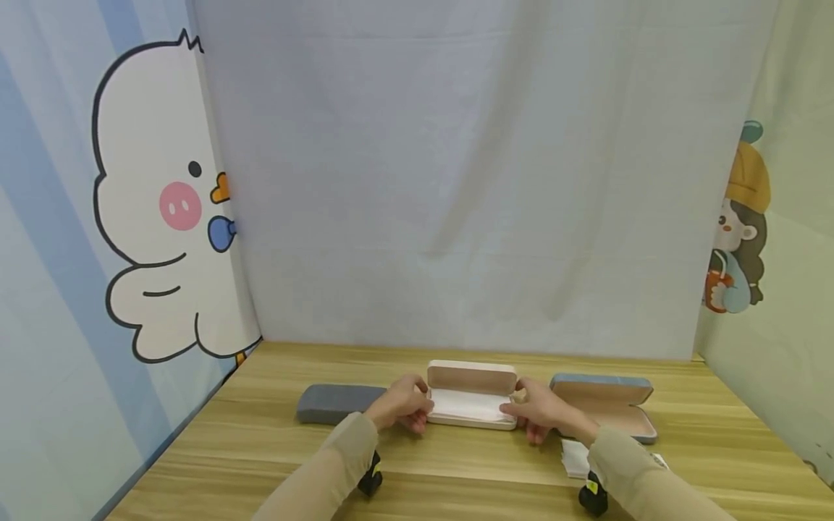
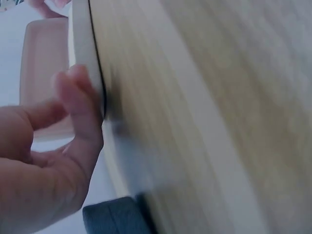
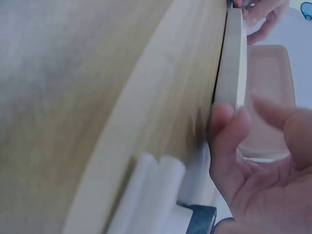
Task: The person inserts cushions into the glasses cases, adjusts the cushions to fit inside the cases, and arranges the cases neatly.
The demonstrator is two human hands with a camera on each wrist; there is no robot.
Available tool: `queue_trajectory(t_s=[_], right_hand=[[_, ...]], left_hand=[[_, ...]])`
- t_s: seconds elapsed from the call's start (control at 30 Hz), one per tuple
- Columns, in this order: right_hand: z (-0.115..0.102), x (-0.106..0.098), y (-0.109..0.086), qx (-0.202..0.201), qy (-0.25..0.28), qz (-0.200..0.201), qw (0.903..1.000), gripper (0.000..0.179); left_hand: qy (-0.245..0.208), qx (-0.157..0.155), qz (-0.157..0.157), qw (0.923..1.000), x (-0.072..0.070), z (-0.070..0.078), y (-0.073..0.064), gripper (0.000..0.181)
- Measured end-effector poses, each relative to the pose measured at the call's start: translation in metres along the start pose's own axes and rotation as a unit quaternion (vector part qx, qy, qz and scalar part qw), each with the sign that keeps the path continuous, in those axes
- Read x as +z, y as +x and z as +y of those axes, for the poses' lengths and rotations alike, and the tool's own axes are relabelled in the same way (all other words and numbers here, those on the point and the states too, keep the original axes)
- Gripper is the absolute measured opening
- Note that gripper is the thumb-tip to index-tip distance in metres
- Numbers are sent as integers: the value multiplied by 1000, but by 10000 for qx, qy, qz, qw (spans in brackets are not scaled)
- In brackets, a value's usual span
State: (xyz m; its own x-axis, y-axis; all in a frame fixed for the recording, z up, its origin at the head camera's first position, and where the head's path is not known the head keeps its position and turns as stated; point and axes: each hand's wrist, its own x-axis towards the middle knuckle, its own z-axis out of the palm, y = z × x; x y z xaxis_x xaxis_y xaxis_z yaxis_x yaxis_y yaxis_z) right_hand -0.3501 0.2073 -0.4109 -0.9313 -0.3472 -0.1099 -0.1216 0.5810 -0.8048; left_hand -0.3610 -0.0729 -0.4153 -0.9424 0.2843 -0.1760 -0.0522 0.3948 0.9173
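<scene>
An open white glasses case (image 1: 472,423) stands on the table with its lid raised and a white sheet (image 1: 465,405) lying inside; whether it is cloth or paper I cannot tell. At the case's left end, my left hand (image 1: 404,405) grips the edge between thumb and fingers. Its opposite end is held by my right hand (image 1: 539,407), the thumb over the rim and the curled fingers outside. Both wrist views show the pink lining of the lid (image 2: 46,73) behind the fingers.
To the left lies a closed grey glasses case (image 1: 335,404). An open blue glasses case (image 1: 602,381) sits on the right, partly behind the right forearm. A folded white piece (image 1: 575,459) lies near the right wrist. A pale curtain (image 1: 456,181) hangs behind the table.
</scene>
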Motion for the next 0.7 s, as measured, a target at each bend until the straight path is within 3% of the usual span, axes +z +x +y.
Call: queue_trajectory(t_s=[0.17, 0.3, 0.5, 0.7], right_hand=[[2, -4, -1, -5, 261, -555, 9981, 115], [5, -2, 1, -275, 329, -575, 9974, 120], [12, -1, 5, -305, 664, -541, 9959, 111], [17, -3, 8, -285, 1208, -742, 9895, 84]], left_hand=[[73, -50, -643, 9979, -7, -1, -1, 87], [25, -55, -678, 9977, -3, -1, 1, 114], [7, -32, -267, 9996, 4, -3, 5, 109], [-188, 0, -279, 9994, 4, -5, 6, 95]])
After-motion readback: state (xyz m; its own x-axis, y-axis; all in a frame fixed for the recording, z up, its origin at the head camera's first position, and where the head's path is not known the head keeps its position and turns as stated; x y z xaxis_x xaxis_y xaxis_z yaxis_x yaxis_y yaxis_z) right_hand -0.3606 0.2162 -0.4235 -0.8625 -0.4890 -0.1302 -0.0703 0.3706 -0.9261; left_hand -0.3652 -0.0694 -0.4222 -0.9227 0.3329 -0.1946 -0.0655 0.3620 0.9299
